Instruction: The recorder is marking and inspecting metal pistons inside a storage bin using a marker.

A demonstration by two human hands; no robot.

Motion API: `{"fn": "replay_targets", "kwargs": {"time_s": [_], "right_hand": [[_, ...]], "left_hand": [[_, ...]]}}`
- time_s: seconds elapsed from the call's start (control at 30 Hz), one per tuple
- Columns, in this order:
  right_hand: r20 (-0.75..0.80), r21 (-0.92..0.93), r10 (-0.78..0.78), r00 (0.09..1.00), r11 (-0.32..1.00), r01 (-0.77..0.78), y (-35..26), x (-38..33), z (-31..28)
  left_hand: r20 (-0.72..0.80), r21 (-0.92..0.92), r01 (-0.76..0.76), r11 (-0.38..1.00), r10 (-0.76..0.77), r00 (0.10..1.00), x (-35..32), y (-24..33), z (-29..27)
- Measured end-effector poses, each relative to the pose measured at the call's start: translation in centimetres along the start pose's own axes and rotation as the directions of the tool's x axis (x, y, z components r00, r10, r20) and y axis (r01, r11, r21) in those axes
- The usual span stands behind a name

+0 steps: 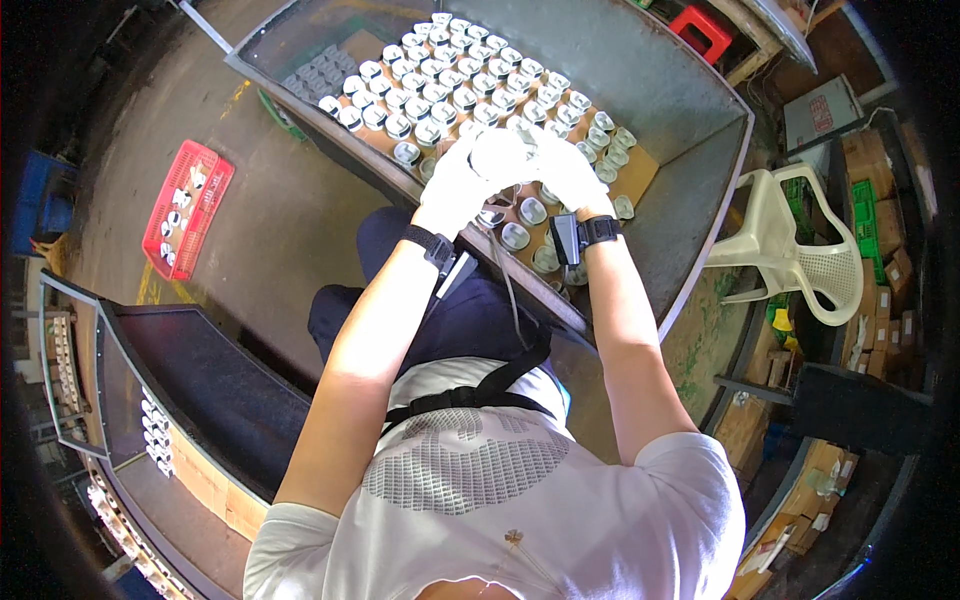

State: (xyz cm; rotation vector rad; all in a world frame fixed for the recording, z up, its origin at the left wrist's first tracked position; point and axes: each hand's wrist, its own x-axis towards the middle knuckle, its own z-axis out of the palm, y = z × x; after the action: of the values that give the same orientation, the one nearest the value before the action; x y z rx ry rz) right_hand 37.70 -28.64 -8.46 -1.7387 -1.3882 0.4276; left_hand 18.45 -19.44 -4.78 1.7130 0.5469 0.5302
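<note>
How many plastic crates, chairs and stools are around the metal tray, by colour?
Red plastic crate on the floor: 1
Green plastic crate at the right: 1
White plastic chair: 1
Red plastic stool: 1
Total: 4

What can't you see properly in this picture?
- What the white-gloved left hand and right hand hold: head view, overexposed glare and the hands themselves hide their grip.
- The small shiny round metal parts on the brown cardboard sheet: too small to identify.
- The red plastic crate's contents: tiny.
</note>
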Motion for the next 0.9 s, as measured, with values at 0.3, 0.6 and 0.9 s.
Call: {"fn": "replay_targets", "kwargs": {"time_s": [0.3, 0.6, 0.9], "right_hand": [[0.048, 0.031, 0.089, 0.995, 0.995, -0.09, -1.1, -0.1, -0.4], [0.037, -0.132, -0.006, 0.999, 0.991, 0.011, 0.0, 0.2, 0.1], [0.065, 0.159, 0.105, 0.992, 0.981, -0.115, -1.0, -0.5, 0.4]], "left_hand": [[-0.016, 0.084, -0.069, 0.994, 0.071, 0.997, 0.4, -1.5, 0.0], [-0.016, 0.139, -0.229, 0.964, 0.233, 0.972, 0.6, -2.6, -0.2], [-0.009, -0.072, -0.068, 0.995, 0.068, 0.998, -0.3, 0.0, -0.2]]}}
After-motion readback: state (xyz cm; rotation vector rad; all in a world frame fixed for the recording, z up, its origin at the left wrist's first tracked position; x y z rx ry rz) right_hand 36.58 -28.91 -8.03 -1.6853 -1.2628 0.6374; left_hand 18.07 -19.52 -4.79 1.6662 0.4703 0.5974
